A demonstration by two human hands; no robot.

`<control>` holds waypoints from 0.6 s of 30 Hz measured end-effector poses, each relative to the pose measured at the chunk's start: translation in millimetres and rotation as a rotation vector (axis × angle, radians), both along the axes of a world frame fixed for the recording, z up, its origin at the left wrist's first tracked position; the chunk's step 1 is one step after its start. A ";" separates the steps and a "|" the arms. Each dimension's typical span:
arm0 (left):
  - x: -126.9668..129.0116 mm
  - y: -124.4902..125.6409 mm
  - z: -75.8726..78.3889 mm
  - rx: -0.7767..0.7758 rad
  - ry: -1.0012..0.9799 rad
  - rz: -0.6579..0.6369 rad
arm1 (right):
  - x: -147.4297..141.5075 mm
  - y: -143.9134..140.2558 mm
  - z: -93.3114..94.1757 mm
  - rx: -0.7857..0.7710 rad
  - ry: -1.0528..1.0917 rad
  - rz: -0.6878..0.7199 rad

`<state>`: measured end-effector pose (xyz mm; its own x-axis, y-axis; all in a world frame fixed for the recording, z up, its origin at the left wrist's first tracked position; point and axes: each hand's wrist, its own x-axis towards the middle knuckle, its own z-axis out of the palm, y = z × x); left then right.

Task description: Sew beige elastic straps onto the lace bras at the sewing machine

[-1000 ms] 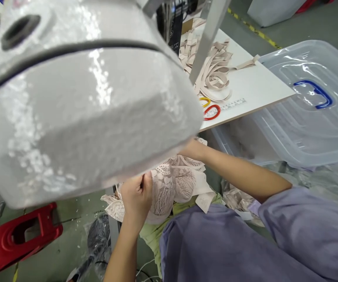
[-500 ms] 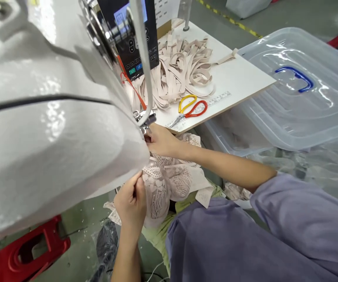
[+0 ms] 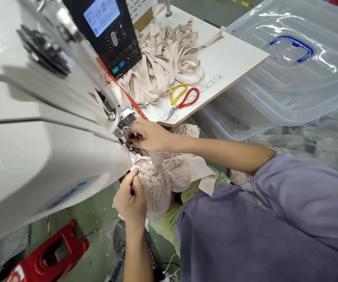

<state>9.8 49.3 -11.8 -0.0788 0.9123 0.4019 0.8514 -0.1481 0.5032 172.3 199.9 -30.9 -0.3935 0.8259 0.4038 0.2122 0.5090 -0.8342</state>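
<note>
A pale pink lace bra [image 3: 156, 190] hangs at the sewing machine [image 3: 78, 150], its cups over the edge toward my lap. My left hand [image 3: 131, 199] is closed in a pinch on the upper edge of the near cup, just below the presser foot [image 3: 135, 157]. The cup's edge lies at the foot. On the far side of the needle area, my right hand [image 3: 150, 135] has curled fingers close to the machine's metal parts. Those parts partly hide its fingertips, so what they hold cannot be made out.
Scissors [image 3: 174, 107] with yellow and red handles lie on the white table [image 3: 230, 58], beside a heap of beige straps [image 3: 163, 58]. A control panel [image 3: 110, 39] stands behind the machine head. At right is a lidded clear plastic box [image 3: 289, 86]; a red stool [image 3: 54, 250] stands lower left.
The view has shifted, exposing more of the needle area and panel. The cup's edge now shows at the presser foot. My left hand keeps its pinch; my right hand stays beside the needle area.
</note>
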 end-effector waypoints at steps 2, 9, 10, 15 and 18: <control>1.6 1.0 -0.2 0.004 0.012 0.008 | 1.5 0.8 -0.2 0.004 0.005 0.010; 5.5 3.5 0.8 0.023 0.061 -0.020 | 4.8 2.4 -2.2 -0.021 0.028 0.024; 5.8 3.8 1.0 0.024 0.066 -0.020 | 5.0 2.4 -2.3 -0.023 0.034 0.026; 7.5 2.2 0.1 0.000 0.062 0.002 | 6.2 1.8 -1.4 -0.026 0.047 0.027; 8.1 -0.8 -0.7 -0.035 0.022 0.055 | 6.9 0.9 -0.9 -0.040 0.069 0.028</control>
